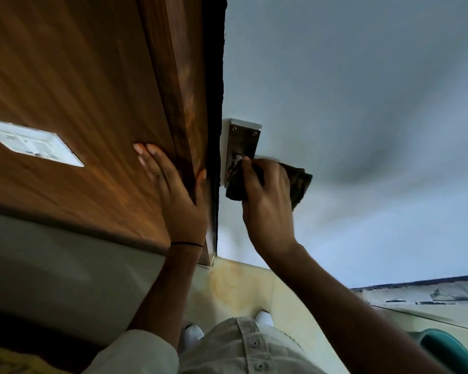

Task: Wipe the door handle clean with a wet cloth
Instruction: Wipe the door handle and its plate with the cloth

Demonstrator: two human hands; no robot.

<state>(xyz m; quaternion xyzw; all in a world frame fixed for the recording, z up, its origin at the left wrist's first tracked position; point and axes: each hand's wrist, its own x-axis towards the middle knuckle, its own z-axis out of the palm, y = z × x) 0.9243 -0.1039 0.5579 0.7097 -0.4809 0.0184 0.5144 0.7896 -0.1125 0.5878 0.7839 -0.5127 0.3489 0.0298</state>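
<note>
A steel door handle plate (243, 133) with two screws is fixed to the pale blue-grey door (349, 103), close to its left edge. My right hand (268, 195) is shut on a dark cloth (299, 182) and presses it over the lower part of the plate, so the handle lever itself is hidden under cloth and fingers. My left hand (179, 190) lies flat with fingers spread on the brown wooden panel (73, 90), its thumb against the dark wooden door frame (184, 76).
A white switch plate (33, 143) is set in the wooden panel at the left. Below are cream floor tiles (235, 290) with a yellowish stain, my white shoes (193, 333), and a teal container (449, 349) at the bottom right.
</note>
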